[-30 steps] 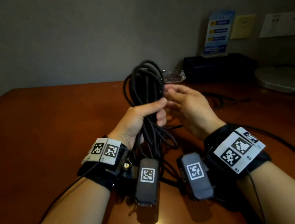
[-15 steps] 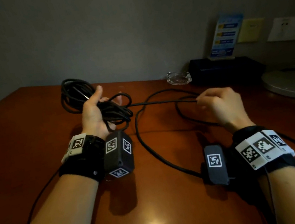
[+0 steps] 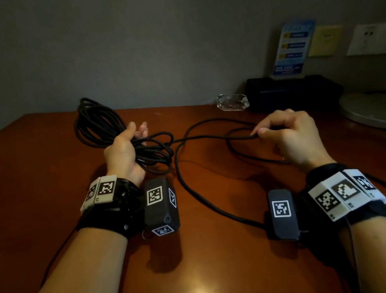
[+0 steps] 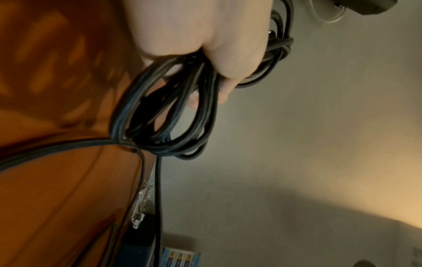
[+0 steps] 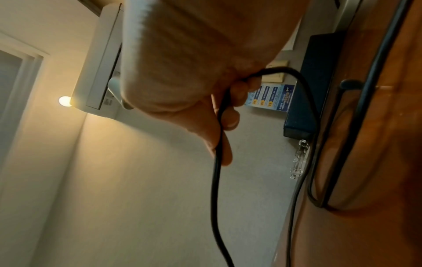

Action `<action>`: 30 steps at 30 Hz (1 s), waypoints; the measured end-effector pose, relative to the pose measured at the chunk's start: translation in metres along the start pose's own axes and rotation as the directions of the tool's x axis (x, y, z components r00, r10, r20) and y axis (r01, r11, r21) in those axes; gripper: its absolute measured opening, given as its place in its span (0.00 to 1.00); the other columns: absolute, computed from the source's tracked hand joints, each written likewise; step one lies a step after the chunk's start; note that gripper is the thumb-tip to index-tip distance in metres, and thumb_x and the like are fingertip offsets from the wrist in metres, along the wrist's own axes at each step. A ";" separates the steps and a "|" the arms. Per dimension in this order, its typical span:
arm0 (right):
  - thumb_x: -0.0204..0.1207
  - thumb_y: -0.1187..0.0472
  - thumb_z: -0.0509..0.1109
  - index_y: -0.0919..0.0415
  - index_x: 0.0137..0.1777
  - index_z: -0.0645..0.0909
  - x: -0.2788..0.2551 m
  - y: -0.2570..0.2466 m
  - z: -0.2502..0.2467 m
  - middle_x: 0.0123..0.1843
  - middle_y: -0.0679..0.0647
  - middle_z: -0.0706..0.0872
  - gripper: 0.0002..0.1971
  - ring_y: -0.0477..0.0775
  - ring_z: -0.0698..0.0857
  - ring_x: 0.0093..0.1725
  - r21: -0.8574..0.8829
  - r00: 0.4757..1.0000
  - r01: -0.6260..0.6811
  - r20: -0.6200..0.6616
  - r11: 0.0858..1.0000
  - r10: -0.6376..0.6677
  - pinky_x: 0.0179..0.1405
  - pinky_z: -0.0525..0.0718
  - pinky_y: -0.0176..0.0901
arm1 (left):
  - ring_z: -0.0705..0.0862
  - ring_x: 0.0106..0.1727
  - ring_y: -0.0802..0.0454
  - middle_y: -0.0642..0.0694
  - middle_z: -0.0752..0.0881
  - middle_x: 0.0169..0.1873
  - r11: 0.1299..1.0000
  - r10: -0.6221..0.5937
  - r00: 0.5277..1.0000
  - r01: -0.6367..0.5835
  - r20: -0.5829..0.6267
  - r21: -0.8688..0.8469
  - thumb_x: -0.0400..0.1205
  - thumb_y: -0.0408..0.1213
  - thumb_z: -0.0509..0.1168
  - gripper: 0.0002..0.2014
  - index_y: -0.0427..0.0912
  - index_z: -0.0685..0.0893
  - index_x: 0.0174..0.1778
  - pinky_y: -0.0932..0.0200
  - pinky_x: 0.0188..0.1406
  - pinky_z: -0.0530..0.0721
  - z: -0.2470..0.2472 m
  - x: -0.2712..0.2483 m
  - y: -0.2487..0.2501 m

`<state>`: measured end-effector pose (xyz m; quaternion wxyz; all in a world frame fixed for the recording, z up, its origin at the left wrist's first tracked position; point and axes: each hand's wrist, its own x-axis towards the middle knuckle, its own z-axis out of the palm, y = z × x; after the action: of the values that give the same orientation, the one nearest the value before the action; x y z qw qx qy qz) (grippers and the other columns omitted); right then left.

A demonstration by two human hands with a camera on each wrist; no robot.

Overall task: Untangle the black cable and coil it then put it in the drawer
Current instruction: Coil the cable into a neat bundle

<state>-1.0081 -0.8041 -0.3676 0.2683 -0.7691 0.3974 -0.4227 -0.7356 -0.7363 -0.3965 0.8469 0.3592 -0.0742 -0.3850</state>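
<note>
head view downward over desk [image 3: 40, 187]; wrist views close, sharing it

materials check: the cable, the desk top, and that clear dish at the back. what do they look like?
Black cable: matte rubber or PVC jacket, probably; it bends into soft loops with a dull sheen.
Desk top: glossy reddish-brown wood or veneer, lacquered; it mirrors a lamp spot and the wrist units. Solid or laminate, cannot tell.
Clear dish: glass or crystal-look, possibly acrylic; transparent with bright faceted edges.
</note>
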 end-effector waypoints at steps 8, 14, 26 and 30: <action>0.61 0.63 0.72 0.56 0.33 0.90 -0.006 -0.025 0.007 0.28 0.41 0.83 0.05 0.40 0.78 0.39 0.172 0.886 0.134 0.419 0.976 -0.196 0.45 0.71 0.33 | 0.78 0.22 0.59 0.52 0.80 0.22 0.941 0.241 0.970 -0.243 0.037 0.237 0.78 0.32 0.73 0.09 0.37 0.78 0.46 0.63 0.24 0.78 0.012 -0.006 -0.008; 0.61 0.63 0.73 0.55 0.32 0.90 -0.007 -0.035 0.017 0.27 0.38 0.84 0.05 0.37 0.78 0.38 0.154 0.803 0.174 0.550 0.973 -0.230 0.50 0.69 0.29 | 0.80 0.25 0.59 0.53 0.82 0.23 0.771 0.366 0.901 -0.433 0.232 0.467 0.75 0.39 0.77 0.11 0.38 0.83 0.35 0.58 0.31 0.82 0.023 -0.026 -0.016; 0.69 0.67 0.74 0.54 0.34 0.90 -0.009 -0.037 0.027 0.34 0.46 0.89 0.08 0.53 0.87 0.42 0.144 0.817 0.113 0.549 0.983 -0.174 0.48 0.83 0.49 | 0.84 0.33 0.62 0.52 0.86 0.33 0.720 0.148 0.810 -0.481 0.567 0.500 0.75 0.30 0.75 0.05 0.40 0.85 0.41 0.68 0.35 0.81 0.034 -0.055 -0.024; 0.67 0.61 0.73 0.50 0.36 0.89 -0.008 -0.030 0.033 0.51 0.44 0.81 0.05 0.37 0.80 0.55 0.199 0.859 0.152 0.458 0.968 -0.229 0.61 0.72 0.31 | 0.83 0.31 0.59 0.53 0.85 0.27 0.780 0.118 0.873 -0.377 0.474 0.500 0.79 0.36 0.72 0.06 0.40 0.84 0.37 0.66 0.36 0.81 0.033 -0.052 -0.021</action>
<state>-0.9709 -0.7788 -0.3651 0.3738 -0.8616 0.2068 -0.2743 -0.7975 -0.7268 -0.3788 0.7052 0.4949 -0.4140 -0.2939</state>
